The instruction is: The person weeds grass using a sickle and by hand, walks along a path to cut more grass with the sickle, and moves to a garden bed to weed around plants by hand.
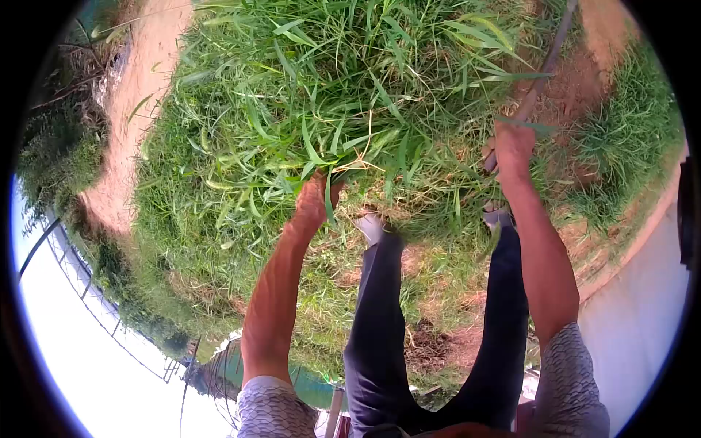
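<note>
My left hand (314, 198) is closed round a bunch of long green grass (350, 153), with seed heads and some pale dry stalks and roots sticking out of it. My right hand (513, 148) grips a long, dark handle (542, 80) near its lower end. The handle slants up and to the right and runs out of view at the top, so the tool's head does not show. My hands are well apart, the left one just ahead of my left shoe (371, 226).
Dense tall grass (336, 58) covers the ground ahead. A bare dirt path (139, 109) runs along the left. At right lie reddish soil, another grass clump (628, 146) and a pale paved strip (635, 299). My right shoe (498, 217) stands on cut or flattened grass.
</note>
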`<state>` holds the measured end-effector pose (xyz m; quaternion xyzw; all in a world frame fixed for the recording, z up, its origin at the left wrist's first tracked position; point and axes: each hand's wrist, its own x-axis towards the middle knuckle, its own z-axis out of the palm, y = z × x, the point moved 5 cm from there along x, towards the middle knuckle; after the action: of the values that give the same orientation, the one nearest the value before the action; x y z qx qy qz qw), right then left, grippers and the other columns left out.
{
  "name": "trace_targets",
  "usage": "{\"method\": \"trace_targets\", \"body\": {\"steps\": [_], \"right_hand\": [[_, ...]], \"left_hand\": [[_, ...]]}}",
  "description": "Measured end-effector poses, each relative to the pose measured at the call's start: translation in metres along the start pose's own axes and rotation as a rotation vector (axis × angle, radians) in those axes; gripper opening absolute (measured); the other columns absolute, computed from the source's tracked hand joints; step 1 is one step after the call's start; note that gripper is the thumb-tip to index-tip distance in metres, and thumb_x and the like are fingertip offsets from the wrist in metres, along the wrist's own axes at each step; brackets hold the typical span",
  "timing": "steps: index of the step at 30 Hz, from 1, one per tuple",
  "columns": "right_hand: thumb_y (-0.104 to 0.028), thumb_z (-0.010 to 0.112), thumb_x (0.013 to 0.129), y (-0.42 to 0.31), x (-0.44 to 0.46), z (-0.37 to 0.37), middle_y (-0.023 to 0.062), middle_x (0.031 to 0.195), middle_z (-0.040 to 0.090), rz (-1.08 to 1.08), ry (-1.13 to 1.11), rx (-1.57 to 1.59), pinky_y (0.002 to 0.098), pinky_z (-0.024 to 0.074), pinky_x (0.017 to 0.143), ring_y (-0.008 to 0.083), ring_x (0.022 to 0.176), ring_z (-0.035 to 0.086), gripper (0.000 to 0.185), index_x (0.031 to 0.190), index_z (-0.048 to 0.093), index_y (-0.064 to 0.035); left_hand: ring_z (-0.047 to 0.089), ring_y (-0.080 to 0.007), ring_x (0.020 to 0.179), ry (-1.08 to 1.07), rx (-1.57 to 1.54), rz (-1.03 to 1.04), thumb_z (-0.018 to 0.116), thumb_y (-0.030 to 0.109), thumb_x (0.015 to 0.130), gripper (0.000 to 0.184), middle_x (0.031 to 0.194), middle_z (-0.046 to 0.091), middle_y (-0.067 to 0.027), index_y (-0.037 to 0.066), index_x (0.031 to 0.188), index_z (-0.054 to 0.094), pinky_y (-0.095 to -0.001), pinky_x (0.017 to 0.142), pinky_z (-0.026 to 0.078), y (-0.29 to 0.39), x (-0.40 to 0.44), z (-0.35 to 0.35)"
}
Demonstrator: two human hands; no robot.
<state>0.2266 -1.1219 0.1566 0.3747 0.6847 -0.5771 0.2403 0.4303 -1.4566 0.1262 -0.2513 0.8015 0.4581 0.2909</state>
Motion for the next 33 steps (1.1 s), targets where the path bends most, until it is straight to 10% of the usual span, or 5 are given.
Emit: {"method": "trace_targets", "body": {"steps": [5,11,19,27,33], "right_hand": [[-0.006,0.061,0.089,0.119,-0.067,0.027,0.0073,0.069,0.051,-0.136,-0.221,-0.444,0.0290,0.0407,0.035,0.0133,0.045,0.050,0.024,0.098,0.042,0.0061],[-0.007,0.061,0.088,0.040,-0.077,0.004,0.0048,0.068,0.049,0.231,-0.281,-0.436,0.0295,0.0377,0.034,0.0119,0.045,0.048,0.022,0.101,0.044,-0.0002],[-0.004,0.055,0.085,-0.003,-0.014,0.018,-0.0024,0.064,0.040,0.006,0.063,0.270,0.0271,0.0340,0.036,0.0080,0.044,0.039,0.016,0.087,0.040,-0.0108],[-0.011,0.064,0.087,0.101,-0.117,0.031,0.0159,0.079,0.060,0.099,-0.318,-0.705,0.0309,0.0516,0.041,0.0205,0.057,0.062,0.030,0.104,0.044,0.0048],[-0.007,0.059,0.087,0.053,-0.079,-0.001,0.0009,0.066,0.043,0.195,-0.281,-0.546,0.0296,0.0357,0.033,0.0098,0.042,0.040,0.018,0.093,0.043,-0.0057]], "left_hand": [[0.061,-0.0272,0.085,0.116,-0.445,-0.103,0.051,0.038,0.100,0.038,0.098,0.069,-0.0146,0.006,0.116,0.063,-0.0391,0.078,0.048,-0.066,0.005,0.045],[0.061,-0.0257,0.097,0.184,0.343,0.362,0.060,0.025,0.094,0.042,0.111,0.064,-0.0140,0.007,0.130,0.051,-0.0373,0.082,0.050,0.001,-0.001,0.026],[0.047,-0.0257,0.127,0.042,-1.593,-0.457,0.045,0.016,0.101,0.041,0.145,0.043,-0.0116,0.013,0.142,0.043,-0.0325,0.103,0.043,-0.069,-0.024,0.058],[0.064,-0.0300,0.100,0.061,0.463,0.304,0.063,0.017,0.092,0.042,0.119,0.064,-0.0135,0.007,0.131,0.051,-0.0359,0.087,0.052,-0.032,-0.032,0.056],[0.063,-0.0255,0.102,0.109,-0.838,-0.128,0.063,0.030,0.094,0.039,0.114,0.064,-0.0141,0.003,0.121,0.056,-0.0344,0.090,0.054,-0.033,-0.025,0.050]]}}
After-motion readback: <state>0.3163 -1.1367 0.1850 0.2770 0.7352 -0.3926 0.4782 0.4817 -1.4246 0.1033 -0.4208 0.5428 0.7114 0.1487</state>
